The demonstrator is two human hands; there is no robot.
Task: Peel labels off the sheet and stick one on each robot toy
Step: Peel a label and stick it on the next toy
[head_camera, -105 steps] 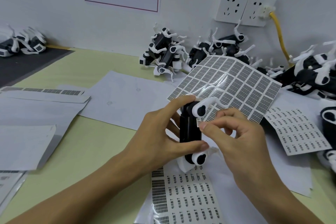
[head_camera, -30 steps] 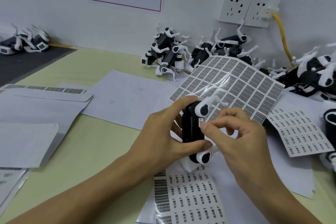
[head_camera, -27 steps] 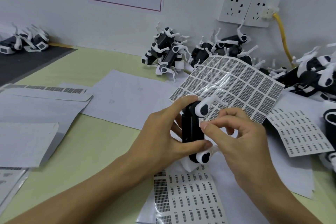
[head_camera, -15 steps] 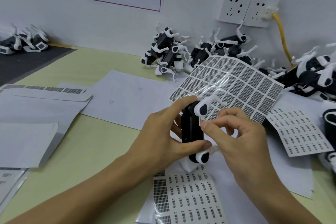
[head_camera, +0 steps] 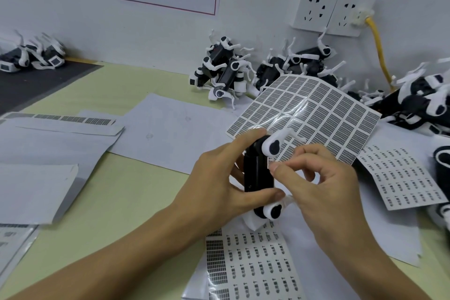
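My left hand [head_camera: 219,182] grips a black robot toy [head_camera: 257,173] with white legs, holding it upright above the table, thumb low and forefinger over its top. My right hand [head_camera: 323,185] has its fingers curled, and its thumb tip presses a small white label [head_camera: 269,162] against the toy's right side. Behind the toy a curved label sheet [head_camera: 316,114] with a grid of dark barcode labels lifts off the table. Two flatter label sheets lie near: one sheet [head_camera: 250,270] under my wrists, another sheet [head_camera: 404,178] at the right.
Piles of black and white robot toys lie along the wall: a middle pile [head_camera: 224,68], a pile beside it [head_camera: 302,63], a right pile [head_camera: 418,102] and a far-left pile [head_camera: 31,53]. White backing papers [head_camera: 56,143] cover the green table. A yellow cable [head_camera: 377,48] hangs from wall sockets.
Almost nothing has moved. My right thumb stays pressed on the label at the toy's side, and my left hand keeps the same grip on the toy.
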